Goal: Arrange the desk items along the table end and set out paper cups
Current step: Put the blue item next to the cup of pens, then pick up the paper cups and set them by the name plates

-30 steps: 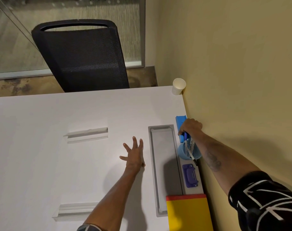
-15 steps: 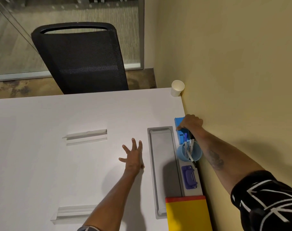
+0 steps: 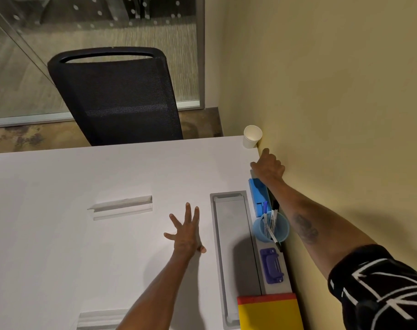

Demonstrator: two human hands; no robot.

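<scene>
One paper cup (image 3: 252, 136) stands upright at the far right corner of the white table (image 3: 59, 210), touching or nearly touching the yellow wall (image 3: 345, 91). Just near of it, the person's right hand (image 3: 269, 166) hangs over the table's right edge, knuckles up and fingers curled down together; whether anything lies under them cannot be told from this angle. Behind the wrist, a row of desk items runs along that edge toward the viewer: a blue block-shaped holder (image 3: 258, 194), a light blue pen cup (image 3: 270, 228) with markers leaning in it, a purple hole punch (image 3: 271, 266), and a yellow folder with a red strip (image 3: 269, 313) at the near end. Beside the row, a grey cable tray (image 3: 230, 246) is set into the tabletop. The left hand (image 3: 187, 231) rests flat on the table, fingers spread wide and empty, apparently as a brace for the long reach. Two clear acrylic sign holders (image 3: 122, 207) lie further left, and a black mesh chair (image 3: 117, 96) stands at the far side. The step in hand looks like lining up items on the edge; the next move likely calls for the cup, which is light and tips easily, so a gentle grasp round its side would serve.
</scene>
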